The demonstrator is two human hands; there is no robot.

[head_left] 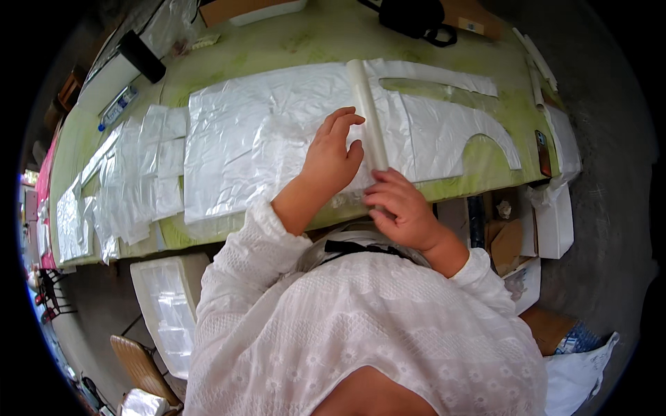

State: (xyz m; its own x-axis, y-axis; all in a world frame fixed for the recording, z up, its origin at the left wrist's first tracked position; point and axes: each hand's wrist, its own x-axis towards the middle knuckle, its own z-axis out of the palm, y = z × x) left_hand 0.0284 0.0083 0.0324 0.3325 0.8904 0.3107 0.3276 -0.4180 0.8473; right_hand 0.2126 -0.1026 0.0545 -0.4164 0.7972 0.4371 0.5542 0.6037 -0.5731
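A long pale tube point(369, 111) lies across a white, shiny plastic sheet point(257, 139) spread over the table. The sheet has curved cut-outs at its right end, like a disposable apron. My left hand point(333, 154) is over the sheet just left of the tube, thumb and fingers loosely bent and apart, with nothing between them. At the tube's near end is my right hand point(401, 208), its fingers spread and slightly smeared. Its fingertips come close to the tube's end; whether they touch it I cannot tell.
Folded clear plastic pieces point(132, 166) cover the table's left part, near a water bottle point(118, 107) and a dark box-like object point(141, 57). A phone point(542, 154) lies at the right edge. Far back is a black bag point(413, 17). White boxes point(553, 222) stand below, right.
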